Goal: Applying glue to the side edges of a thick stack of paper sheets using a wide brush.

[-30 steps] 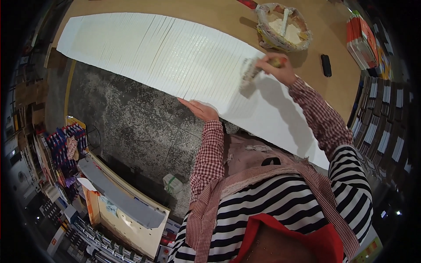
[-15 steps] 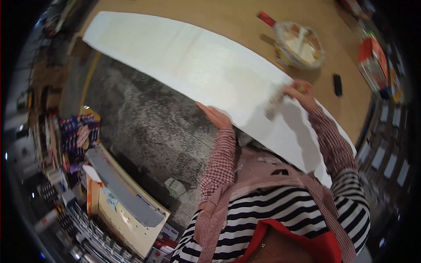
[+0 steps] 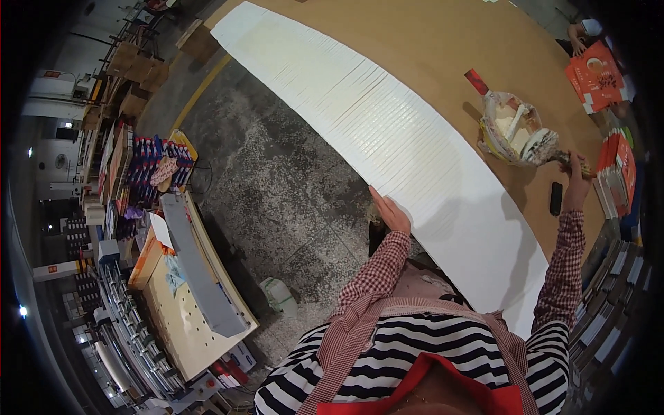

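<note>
A long row of overlapping white sheets runs from far left to near right along the table's edge. My left hand lies against its near edge, fingers stretched out. My right hand grips the handle of a wide brush, whose pale, paste-coated bristles are at the near right rim of a plastic-lined tub. Creamy paste and a whitish stick are inside the tub. Whether the bristles touch the paste cannot be made out.
A red-ended tool juts past the tub's far side. A small black object lies on the brown table. Orange-red printed packages are at the right, near another person's hand. A pale cart stands lower left.
My right hand has carried the brush from the white sheets rightward to the tub. My left hand stays at the near edge. The whole view has shifted, with the sheets appearing further right.
</note>
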Demonstrator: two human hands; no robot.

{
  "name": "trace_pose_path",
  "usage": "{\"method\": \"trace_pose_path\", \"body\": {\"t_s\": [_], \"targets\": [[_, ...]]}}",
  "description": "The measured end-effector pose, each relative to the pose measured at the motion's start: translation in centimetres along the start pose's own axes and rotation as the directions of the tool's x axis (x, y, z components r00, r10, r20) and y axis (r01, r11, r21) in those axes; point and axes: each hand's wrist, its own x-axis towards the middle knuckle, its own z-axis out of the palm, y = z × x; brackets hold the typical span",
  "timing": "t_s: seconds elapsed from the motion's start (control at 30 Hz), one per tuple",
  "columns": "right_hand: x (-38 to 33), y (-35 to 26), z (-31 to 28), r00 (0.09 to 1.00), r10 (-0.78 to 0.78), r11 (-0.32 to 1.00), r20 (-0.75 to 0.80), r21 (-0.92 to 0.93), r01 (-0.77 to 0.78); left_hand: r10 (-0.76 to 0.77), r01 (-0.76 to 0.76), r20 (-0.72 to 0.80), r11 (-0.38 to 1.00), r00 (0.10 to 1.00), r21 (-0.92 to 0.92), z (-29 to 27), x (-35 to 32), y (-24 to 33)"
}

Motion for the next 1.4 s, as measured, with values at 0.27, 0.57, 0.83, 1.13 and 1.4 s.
{"method": "trace_pose_path", "body": {"t_s": [0.27, 0.57, 0.83, 1.13, 1.4], "targets": [[1.4, -1.7, 0.7, 0.998, -0.039, 0.998, 0.048, -0.038, 0.041, 0.032, -0.032, 0.003, 0.998, 0.999, -0.050, 0.2, -0.2, 0.1], [-1.5, -3.3, 5.3, 0.982, 0.089, 0.979, 0.164, 0.168, -0.117, -0.040, 0.041, 0.010, 0.992, 0.999, -0.120, 0.5, 0.1, -1.1], [-4.7, -2.2, 20.8, 0.878, 0.259, 0.899, 0.402, 0.232, -0.372, 0.020, -0.016, -0.071, 0.998, 0.997, 0.056, -3.5, 4.5, -1.0], [-3.5, 1.0, 44.3, 0.811, 0.234, 0.955, 0.536, 0.029, -0.294, 0.238, -0.214, -0.102, 0.956, 0.966, 0.202, -7.4, 36.9, 0.4], [0.0, 3.4, 54.6, 0.809, 0.217, 0.971, 0.546, -0.032, -0.238, 0.172, -0.176, 0.040, 0.965, 0.984, 0.192, -6.2, 41.0, -1.3]]}}
